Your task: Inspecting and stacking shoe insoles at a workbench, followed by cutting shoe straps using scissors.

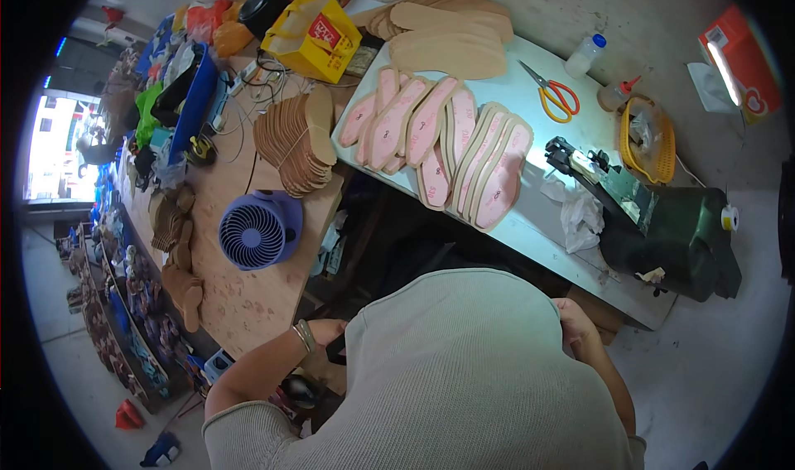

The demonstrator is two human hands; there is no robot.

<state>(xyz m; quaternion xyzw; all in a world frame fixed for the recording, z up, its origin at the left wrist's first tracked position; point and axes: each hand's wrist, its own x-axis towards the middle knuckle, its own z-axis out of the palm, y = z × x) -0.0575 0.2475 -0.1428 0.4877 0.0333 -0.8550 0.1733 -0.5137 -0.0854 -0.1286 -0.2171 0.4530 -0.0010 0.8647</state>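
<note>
A light grey-green knit top (464, 362) covers my torso and fills the lower middle of the view. At its left edge is my left hand (327, 332), with bands on the wrist; its fingers are mostly hidden beside the cloth and a small dark thing. My right hand (577, 325) is at the top's right edge, its fingers bent in and closed on the hem. Ahead on the white table (551, 151) lie overlapping pink-faced insoles (424, 130). Behind them are plain tan insoles (451, 48). Orange-handled scissors (553, 93) rest to the right, touched by neither hand.
A purple fan (258, 231) and a bundled stack of tan insoles (298, 143) stand on the wooden table (240, 304). Farther off is a yellow bag (313, 39). A dark green machine (679, 242), crumpled white paper (577, 213), a yellow basket (662, 159) and bottles (586, 56) occupy the right.
</note>
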